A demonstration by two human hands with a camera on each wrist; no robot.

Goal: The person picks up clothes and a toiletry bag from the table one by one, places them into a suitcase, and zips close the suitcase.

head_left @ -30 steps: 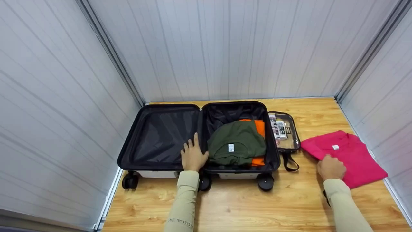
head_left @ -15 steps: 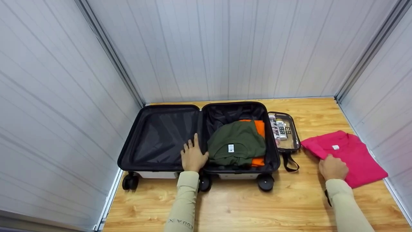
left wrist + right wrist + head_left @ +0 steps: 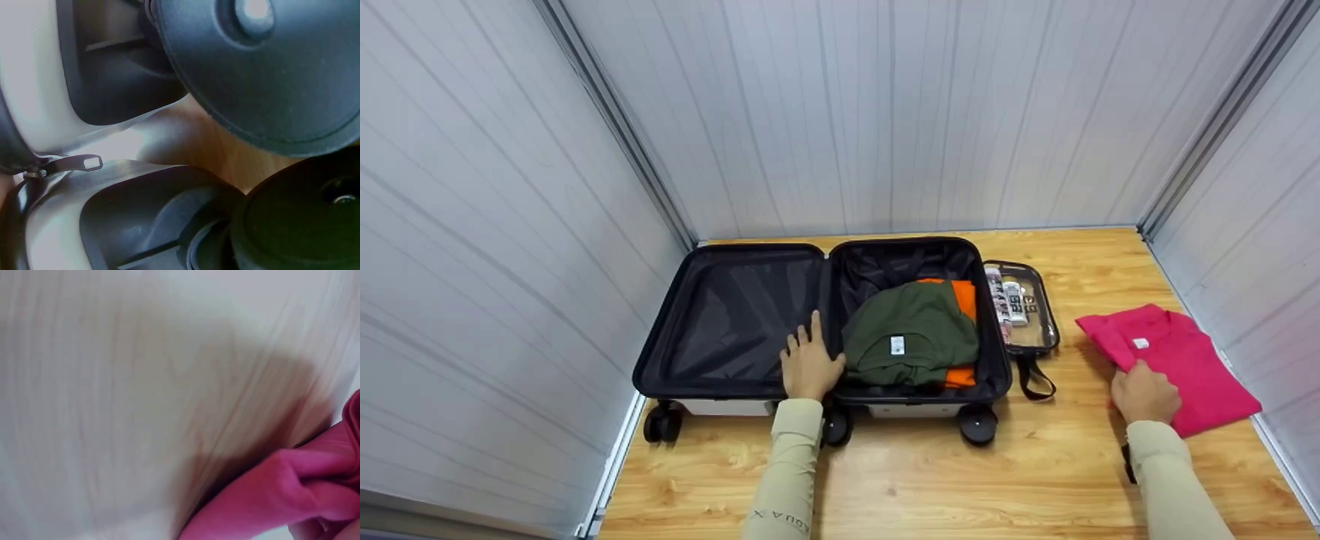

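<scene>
My left hand [image 3: 808, 367] lies with fingers spread on the middle edge of an opened black-lined suitcase [image 3: 735, 322], where its two halves meet. Its wrist view shows two dark wheels [image 3: 270, 84] and a zipper pull [image 3: 73, 163], but not the fingers. On the floor at the right, my right hand [image 3: 1146, 394] grips the near left edge of a folded pink T-shirt [image 3: 1207, 375]. That edge is lifted and bunched, as the right wrist view shows in the pink cloth [image 3: 270, 495]. The fingertips are hidden under the fabric.
In the suitcase's right half lie a dark green T-shirt [image 3: 934, 315] and orange clothing [image 3: 964, 296] beneath it. A clear toiletry pouch [image 3: 1039, 330] with several items stands against its right side. Pale panel walls [image 3: 885, 112] enclose the wooden floor [image 3: 915, 480].
My right hand has shifted slightly to the right, drawing the pink T-shirt's left corner away from the pouch. The left hand and the suitcase have stayed put.
</scene>
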